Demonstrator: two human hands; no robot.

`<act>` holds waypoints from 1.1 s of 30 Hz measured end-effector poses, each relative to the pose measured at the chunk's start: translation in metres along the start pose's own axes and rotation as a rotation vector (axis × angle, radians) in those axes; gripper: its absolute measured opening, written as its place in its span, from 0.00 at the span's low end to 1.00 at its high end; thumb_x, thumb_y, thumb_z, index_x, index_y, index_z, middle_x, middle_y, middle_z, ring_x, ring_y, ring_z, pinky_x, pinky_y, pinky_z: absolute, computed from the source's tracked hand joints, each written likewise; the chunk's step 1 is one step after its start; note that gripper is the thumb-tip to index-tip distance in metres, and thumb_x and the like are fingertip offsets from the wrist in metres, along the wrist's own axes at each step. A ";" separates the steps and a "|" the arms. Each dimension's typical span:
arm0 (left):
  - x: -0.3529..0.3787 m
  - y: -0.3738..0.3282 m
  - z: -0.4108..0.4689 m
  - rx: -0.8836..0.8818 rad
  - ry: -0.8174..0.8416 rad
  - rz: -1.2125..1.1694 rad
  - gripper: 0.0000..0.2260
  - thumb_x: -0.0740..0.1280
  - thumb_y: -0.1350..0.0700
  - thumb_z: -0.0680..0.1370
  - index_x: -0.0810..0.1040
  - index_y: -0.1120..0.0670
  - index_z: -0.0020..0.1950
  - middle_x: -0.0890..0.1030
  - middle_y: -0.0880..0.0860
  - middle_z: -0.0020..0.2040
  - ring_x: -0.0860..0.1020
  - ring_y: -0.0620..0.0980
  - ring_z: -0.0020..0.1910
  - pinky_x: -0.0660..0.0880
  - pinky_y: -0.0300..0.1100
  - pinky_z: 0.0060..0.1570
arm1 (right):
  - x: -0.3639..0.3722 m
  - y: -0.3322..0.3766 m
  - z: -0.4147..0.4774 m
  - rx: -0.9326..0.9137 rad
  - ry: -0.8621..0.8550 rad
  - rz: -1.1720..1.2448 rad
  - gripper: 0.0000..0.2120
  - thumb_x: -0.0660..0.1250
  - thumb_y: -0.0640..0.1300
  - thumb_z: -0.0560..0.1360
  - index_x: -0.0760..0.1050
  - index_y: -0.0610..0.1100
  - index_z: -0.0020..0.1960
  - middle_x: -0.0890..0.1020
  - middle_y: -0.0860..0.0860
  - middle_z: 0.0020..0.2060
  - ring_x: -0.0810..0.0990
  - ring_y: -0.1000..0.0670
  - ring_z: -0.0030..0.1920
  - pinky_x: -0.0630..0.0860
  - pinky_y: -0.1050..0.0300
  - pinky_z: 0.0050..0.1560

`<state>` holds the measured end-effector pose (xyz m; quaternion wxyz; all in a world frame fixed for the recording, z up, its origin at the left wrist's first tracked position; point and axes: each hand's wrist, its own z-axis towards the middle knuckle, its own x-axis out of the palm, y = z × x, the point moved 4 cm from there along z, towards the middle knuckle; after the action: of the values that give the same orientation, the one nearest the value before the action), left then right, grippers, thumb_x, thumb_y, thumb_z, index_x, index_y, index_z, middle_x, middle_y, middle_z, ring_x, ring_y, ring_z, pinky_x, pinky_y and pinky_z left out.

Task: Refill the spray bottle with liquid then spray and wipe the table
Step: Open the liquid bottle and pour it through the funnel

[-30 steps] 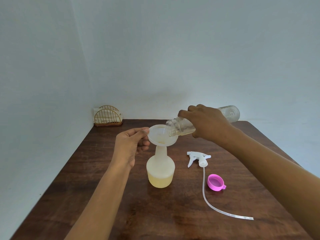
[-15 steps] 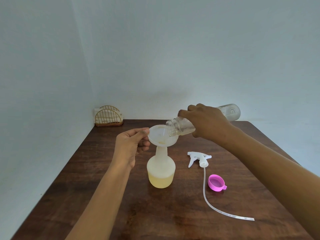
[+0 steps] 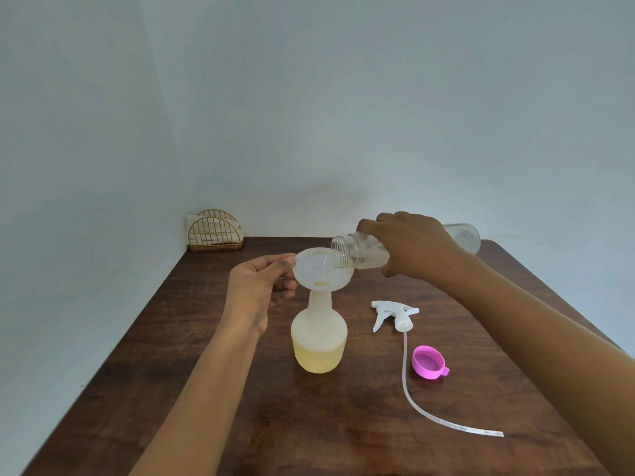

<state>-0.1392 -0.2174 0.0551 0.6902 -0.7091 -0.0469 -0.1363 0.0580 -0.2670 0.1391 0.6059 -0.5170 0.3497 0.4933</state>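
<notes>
Refill step, tail end: right hand (image 3: 414,247) is wrapped around the clear refill bottle (image 3: 364,256), tipped near-horizontal with its mouth over the funnel (image 3: 318,269), while left hand (image 3: 259,290) pinches the funnel rim with thumb and fingers; the spray bottle (image 3: 319,341) stands at frame centre on the table (image 3: 171,389), roughly half full of yellowish liquid. Next move, my read: right the refill bottle, lift the funnel out, then screw on the trigger head (image 3: 395,312) lying right of the bottle, beside the pink cap (image 3: 429,361). Versus 1 s ago: the refill bottle looks essentially drained, less liquid pooled in the funnel, hand positions unchanged.
</notes>
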 end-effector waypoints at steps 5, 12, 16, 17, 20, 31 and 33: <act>0.000 0.001 0.000 -0.007 -0.010 0.009 0.03 0.70 0.61 0.74 0.83 0.58 0.47 0.80 0.51 0.30 0.77 0.42 0.26 0.76 0.35 0.26 | 0.011 -0.008 -0.008 0.056 0.091 0.229 0.28 0.72 0.49 0.66 0.66 0.52 0.62 0.72 0.55 0.41 0.70 0.50 0.42 0.59 0.60 0.30; 0.002 -0.002 0.000 0.006 -0.006 0.033 0.03 0.70 0.62 0.74 0.83 0.58 0.46 0.79 0.51 0.29 0.77 0.42 0.25 0.76 0.34 0.26 | 0.026 -0.013 -0.026 0.085 0.135 0.469 0.27 0.74 0.48 0.65 0.68 0.48 0.60 0.75 0.54 0.38 0.74 0.49 0.41 0.71 0.53 0.40; 0.000 -0.003 0.001 0.011 -0.009 0.051 0.03 0.70 0.62 0.75 0.83 0.58 0.46 0.79 0.51 0.30 0.77 0.42 0.26 0.76 0.34 0.26 | 0.037 -0.022 -0.036 0.136 0.166 0.490 0.21 0.75 0.48 0.65 0.68 0.48 0.52 0.75 0.55 0.39 0.74 0.49 0.42 0.69 0.56 0.38; -0.001 -0.003 0.000 0.008 -0.009 0.052 0.03 0.70 0.62 0.75 0.83 0.57 0.45 0.79 0.51 0.29 0.77 0.42 0.26 0.76 0.34 0.26 | 0.038 -0.024 -0.038 0.150 0.163 0.496 0.21 0.75 0.49 0.65 0.68 0.48 0.52 0.75 0.55 0.39 0.74 0.49 0.42 0.69 0.56 0.38; 0.001 -0.003 0.000 0.002 -0.007 0.048 0.02 0.70 0.62 0.75 0.83 0.57 0.44 0.79 0.51 0.28 0.77 0.42 0.25 0.76 0.34 0.26 | 0.037 -0.027 -0.036 0.174 0.110 0.570 0.24 0.75 0.51 0.65 0.68 0.48 0.55 0.77 0.53 0.43 0.76 0.49 0.44 0.73 0.52 0.44; 0.001 -0.005 0.003 -0.001 -0.026 0.073 0.02 0.70 0.62 0.74 0.83 0.58 0.45 0.80 0.50 0.27 0.77 0.42 0.25 0.77 0.34 0.27 | 0.055 -0.023 -0.039 0.142 0.152 0.640 0.28 0.76 0.54 0.62 0.70 0.48 0.57 0.80 0.53 0.47 0.78 0.49 0.47 0.76 0.51 0.49; 0.002 -0.006 0.003 -0.003 -0.023 0.074 0.02 0.71 0.61 0.74 0.83 0.57 0.45 0.80 0.50 0.28 0.78 0.42 0.25 0.77 0.34 0.27 | 0.055 -0.030 -0.045 0.194 0.124 0.749 0.28 0.77 0.53 0.62 0.71 0.49 0.58 0.80 0.54 0.48 0.78 0.52 0.47 0.76 0.55 0.48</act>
<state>-0.1388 -0.2147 0.0611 0.6931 -0.7130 -0.0284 -0.1027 0.1051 -0.2967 0.0862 0.4075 -0.3227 0.5954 0.6126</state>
